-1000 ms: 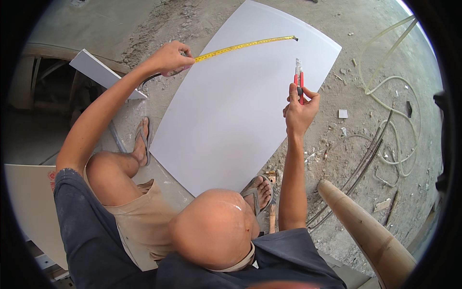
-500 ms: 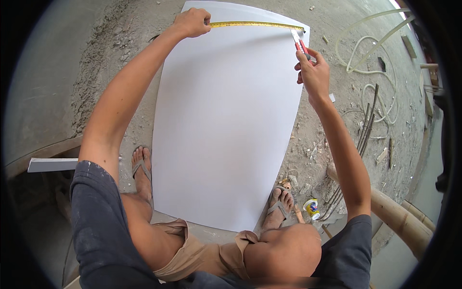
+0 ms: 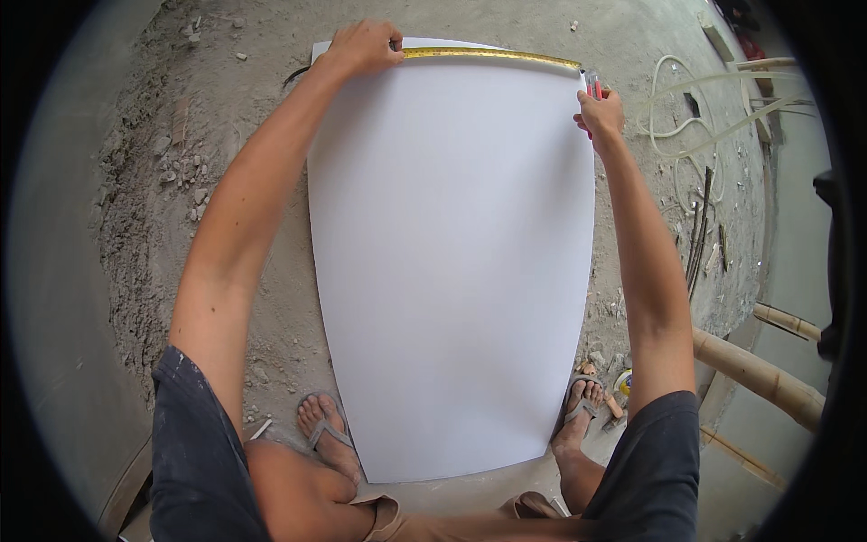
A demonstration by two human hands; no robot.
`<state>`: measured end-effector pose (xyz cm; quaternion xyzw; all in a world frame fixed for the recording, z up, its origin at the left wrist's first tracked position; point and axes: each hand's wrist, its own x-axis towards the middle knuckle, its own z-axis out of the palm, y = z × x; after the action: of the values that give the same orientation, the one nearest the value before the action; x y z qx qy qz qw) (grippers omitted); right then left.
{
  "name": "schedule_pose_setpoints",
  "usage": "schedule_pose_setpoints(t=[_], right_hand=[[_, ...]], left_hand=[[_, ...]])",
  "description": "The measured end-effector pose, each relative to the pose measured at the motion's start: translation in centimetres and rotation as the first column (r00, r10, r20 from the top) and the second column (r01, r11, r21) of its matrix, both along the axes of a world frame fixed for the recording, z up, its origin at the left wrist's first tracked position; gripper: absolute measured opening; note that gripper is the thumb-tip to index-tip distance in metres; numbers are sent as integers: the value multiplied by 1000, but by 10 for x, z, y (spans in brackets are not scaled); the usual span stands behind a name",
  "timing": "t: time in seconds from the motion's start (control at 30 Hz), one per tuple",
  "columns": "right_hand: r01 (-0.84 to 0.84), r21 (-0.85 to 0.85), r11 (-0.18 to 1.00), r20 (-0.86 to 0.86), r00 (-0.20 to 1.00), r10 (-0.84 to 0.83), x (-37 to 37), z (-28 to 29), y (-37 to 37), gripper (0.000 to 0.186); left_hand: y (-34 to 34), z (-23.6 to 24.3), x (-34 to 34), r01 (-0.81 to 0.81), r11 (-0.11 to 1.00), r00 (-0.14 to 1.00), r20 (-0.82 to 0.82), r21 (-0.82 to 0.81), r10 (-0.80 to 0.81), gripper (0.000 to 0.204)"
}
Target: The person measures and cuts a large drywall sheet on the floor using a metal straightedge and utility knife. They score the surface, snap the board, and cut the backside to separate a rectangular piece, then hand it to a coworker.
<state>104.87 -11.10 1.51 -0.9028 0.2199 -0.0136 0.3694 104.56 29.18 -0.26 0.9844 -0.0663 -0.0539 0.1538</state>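
A large white sheet (image 3: 452,271) lies on the ground between my feet. Along its far edge stretches the yellow blade of a tape measure (image 3: 492,58), running to the far right corner. My left hand (image 3: 366,49) is closed round the tape at the far left; the fingers hide the tape's case, if it is there. Beside the far right corner, my right hand (image 3: 600,114) grips a red utility knife (image 3: 593,88), its front end pointing away from me near the tape's end. The knife's tip is hard to make out.
Coiled clear hose (image 3: 673,135) and thin dark rods (image 3: 698,226) lie on the dusty ground at right. A bamboo pole (image 3: 759,378) juts in at lower right. Rubble (image 3: 185,172) is scattered at left. My sandalled feet (image 3: 327,429) flank the sheet's near end.
The view has shifted, so the sheet sits lower in it. My right hand has drawn the knife off the sheet's face to just outside the corner. My left hand keeps the tape.
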Motion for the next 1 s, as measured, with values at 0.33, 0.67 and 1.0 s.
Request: schedule_pose_setpoints(t=[0.33, 0.67, 1.0], right_hand=[[142, -149, 979, 5, 990, -143, 51, -58, -12, 53], [163, -204, 965, -30, 984, -173, 70, -65, -23, 50], [77, -237, 968, -38, 995, -88, 54, -46, -7, 42]], left_hand=[[1, -11, 31, 87, 988, 996, -4, 126, -87, 29], [-2, -8, 40, 104, 983, 993, 35, 154, -110, 26], [-4, -3, 38, 137, 965, 990, 10, 225, -142, 33]])
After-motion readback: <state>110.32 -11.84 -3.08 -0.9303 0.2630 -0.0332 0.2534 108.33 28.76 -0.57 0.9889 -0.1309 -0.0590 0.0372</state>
